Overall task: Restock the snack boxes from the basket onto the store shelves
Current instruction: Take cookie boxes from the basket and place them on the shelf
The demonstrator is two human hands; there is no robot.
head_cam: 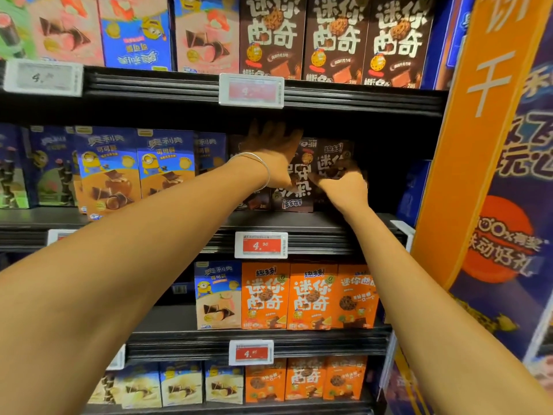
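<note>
Left hand (270, 151): reaches into the middle shelf (269, 220) at the centre of the frame. Shows its back to the camera. Holds the fingers straight and spread apart, laid against the upper part of the dark brown cookie boxes (294, 193). Closes round nothing visible. Carries a silver bangle (249, 153) on the wrist.

Right hand (344, 182): sits just right of centre, slightly lower in the frame. Curls the fingers together onto the front of the right-hand dark brown box (329, 151) and covers its lower part. Thumb position: cannot tell.

Dark brown cookie boxes: stand upright and side by side, touching, set back in shadow on the middle shelf at the centre of the frame. Bear white characters and a cookie picture.

Blue Minion boxes (134, 169): stand upright on the same shelf, left of centre, nearer the front edge.

Top-shelf brown boxes (335, 37): stand in a row of three at the upper centre and upper right, in the same dark design.

Red price tag (261, 245): sits on the front edge of the middle shelf, directly below the hands. Reads 4.90.

Orange cookie boxes (311, 295): stand in a row of three on the shelf below, lower centre.

Orange banner (484, 115): runs down the right side of the frame, printed with white characters.
</note>
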